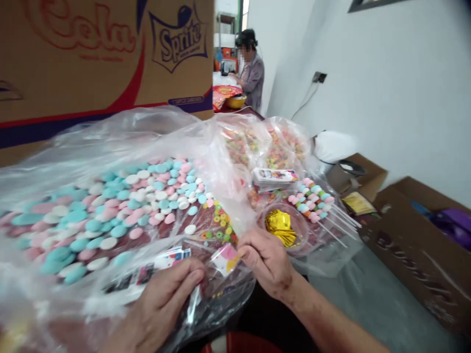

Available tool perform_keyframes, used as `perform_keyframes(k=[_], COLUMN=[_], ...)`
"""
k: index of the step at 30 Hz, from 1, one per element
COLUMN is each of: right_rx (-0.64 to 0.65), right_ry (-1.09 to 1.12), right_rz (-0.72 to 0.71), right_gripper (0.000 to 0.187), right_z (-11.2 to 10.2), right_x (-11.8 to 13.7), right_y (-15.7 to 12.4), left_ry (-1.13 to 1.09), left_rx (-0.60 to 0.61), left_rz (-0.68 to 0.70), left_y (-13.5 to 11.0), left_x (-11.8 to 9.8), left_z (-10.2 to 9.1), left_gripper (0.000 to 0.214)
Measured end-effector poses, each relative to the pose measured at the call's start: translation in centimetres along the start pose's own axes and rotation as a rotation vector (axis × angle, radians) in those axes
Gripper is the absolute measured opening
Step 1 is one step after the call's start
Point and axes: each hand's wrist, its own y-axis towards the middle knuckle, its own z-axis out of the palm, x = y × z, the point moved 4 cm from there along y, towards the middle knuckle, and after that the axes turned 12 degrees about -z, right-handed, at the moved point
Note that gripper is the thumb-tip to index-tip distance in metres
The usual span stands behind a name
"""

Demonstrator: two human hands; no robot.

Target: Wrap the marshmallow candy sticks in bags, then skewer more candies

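My right hand is closed, thumb and forefinger pinching a small white card printed in pink and yellow. My left hand is closed too, its thumb pressed to its forefinger on a strip of clear plastic wrapper that hangs below. Beside the left hand, partly under clear film, lies a printed strip in black, pink and blue. Just beyond the hands are small ring-shaped candies and a wide spread of blue, pink and white oval candies.
Gold twist ties fill a round clear tub, with candy skewers and stacked printed cards nearby. Bags of colourful candy stand behind. A large carton rises at back left; an open box is at right. Another person works farther back.
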Motion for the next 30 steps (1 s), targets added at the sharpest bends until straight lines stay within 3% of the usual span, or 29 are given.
perform_keyframes(k=[3,5,6,7,10,13,17,19,24,27,30], right_rx=[-0.203,-0.299,-0.251,-0.121,0.064,0.175,0.202,0.151,-0.143,-0.175,-0.057], right_ry=[-0.309,-0.660,-0.837,-0.990,-1.058,-1.074,-1.078,-1.075,-0.992,-0.784,-0.653], right_rz=[0.015,0.128,0.217,0.300,0.377,0.405,0.428,0.426,0.334,0.177,-0.024], right_gripper=[0.017,0.016,0.020,0.023,0.021,0.019,0.022,0.024,0.028,0.021,0.017], right_z=[-5.1,-9.3,-11.1,-12.5,-15.0,-15.1,-15.2,-16.1,-18.0,-16.4,-13.7], right_x=[-1.8,-3.6,-4.7,-5.9,-8.6,-10.0,-10.1,-9.4,-5.4,-2.6,-0.8], right_y=[-1.2,-3.1,-4.1,-5.1,-8.0,-9.9,-11.3,-11.8,-11.3,-9.3,-6.8], left_ry=[0.053,0.076,0.081,0.083,0.067,0.030,-0.022,-0.043,-0.099,-0.114,-0.128], left_rx=[-0.069,-0.103,-0.110,-0.108,-0.107,-0.107,-0.111,-0.109,-0.134,-0.133,-0.121], left_rz=[0.170,0.278,0.314,0.340,0.363,0.385,0.386,0.380,0.426,0.455,0.451], left_y=[0.3,0.5,0.5,0.6,1.0,1.3,1.4,1.2,0.9,0.8,0.6], left_x=[0.0,-0.4,-0.6,-0.8,-1.3,-1.4,-1.0,-0.7,0.0,-0.1,-0.3], left_z=[0.0,0.0,0.1,0.1,0.4,0.7,0.7,0.5,-0.2,-0.4,-0.6], left_gripper=[0.019,0.014,0.014,0.014,0.015,0.015,0.016,0.018,0.019,0.018,0.018])
